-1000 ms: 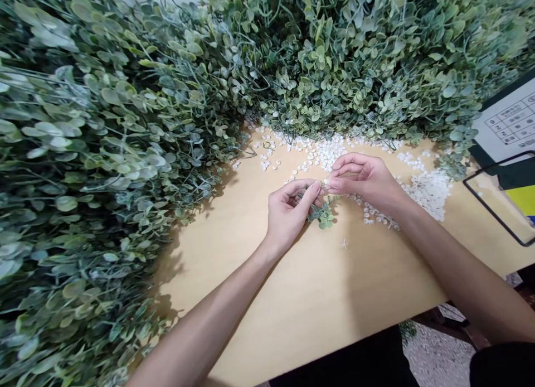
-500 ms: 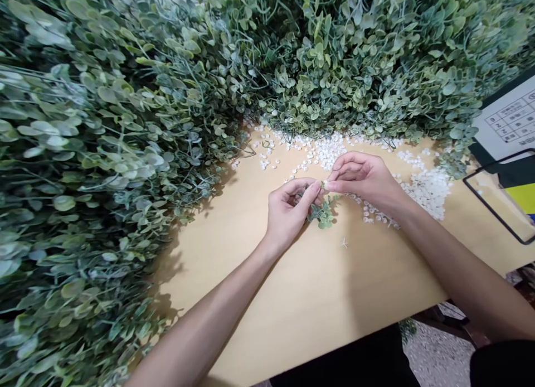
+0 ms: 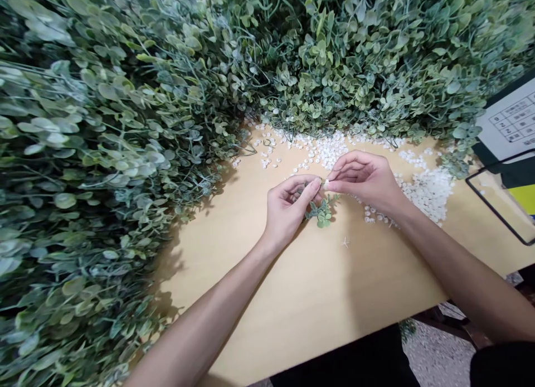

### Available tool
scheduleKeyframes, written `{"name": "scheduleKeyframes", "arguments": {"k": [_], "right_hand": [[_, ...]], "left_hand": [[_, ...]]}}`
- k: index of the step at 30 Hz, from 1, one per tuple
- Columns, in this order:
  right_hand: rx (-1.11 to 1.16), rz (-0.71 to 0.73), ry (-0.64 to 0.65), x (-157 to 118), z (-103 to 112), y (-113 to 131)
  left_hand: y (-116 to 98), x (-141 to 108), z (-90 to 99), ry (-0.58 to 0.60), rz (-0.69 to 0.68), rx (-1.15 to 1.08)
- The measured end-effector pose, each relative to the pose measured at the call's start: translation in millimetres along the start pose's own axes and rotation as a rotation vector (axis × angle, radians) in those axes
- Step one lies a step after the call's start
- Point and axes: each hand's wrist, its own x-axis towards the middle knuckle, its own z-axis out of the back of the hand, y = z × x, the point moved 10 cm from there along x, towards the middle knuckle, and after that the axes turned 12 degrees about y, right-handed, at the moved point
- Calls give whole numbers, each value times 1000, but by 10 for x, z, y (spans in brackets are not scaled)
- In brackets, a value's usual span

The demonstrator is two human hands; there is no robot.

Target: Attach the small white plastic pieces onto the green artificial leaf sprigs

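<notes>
My left hand (image 3: pixel 288 206) pinches a small green leafy sprig (image 3: pixel 321 213), whose leaves hang below the fingers over the table. Close beside its fingertips, my right hand (image 3: pixel 363 178) pinches a tiny white piece (image 3: pixel 326 182) between thumb and forefinger. The two hands nearly meet at the sprig's stem end. Loose white pieces (image 3: pixel 330 150) lie scattered just behind the hands, and a denser white heap (image 3: pixel 430 193) is to the right of my right wrist.
Piled green foliage (image 3: pixel 125 125) rises along the left and back of the wooden table (image 3: pixel 292 303). At the right are a printed sheet (image 3: pixel 512 122) and a black wire frame (image 3: pixel 497 217). A small white star-shaped bit (image 3: pixel 345 242) lies in front of the hands.
The fingertips have shifted slightly, and the white piece in my right hand shows more clearly at the stem end. Otherwise the hands keep nearly the same place.
</notes>
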Motion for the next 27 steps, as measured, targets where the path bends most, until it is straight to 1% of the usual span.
{"name": "scheduleKeyframes", "arguments": {"k": [4, 9, 13, 18, 24, 27], "right_hand": [[1, 16, -6, 3, -18, 16], [25, 40, -4, -3, -27, 17], [-9, 46, -3, -9, -33, 34], [-50, 67, -14, -11, -44, 67], [-49, 90, -4, -19, -73, 50], [-56, 100, -29, -30, -58, 50]], "left_hand": [[16, 16, -8, 23, -13, -38], [65, 41, -39, 58, 7, -118], [48, 43, -57, 77, 7, -92], [8, 31, -35, 63, -24, -59], [48, 17, -18, 38, 8, -56], [45, 11, -24, 36, 12, -45]]}}
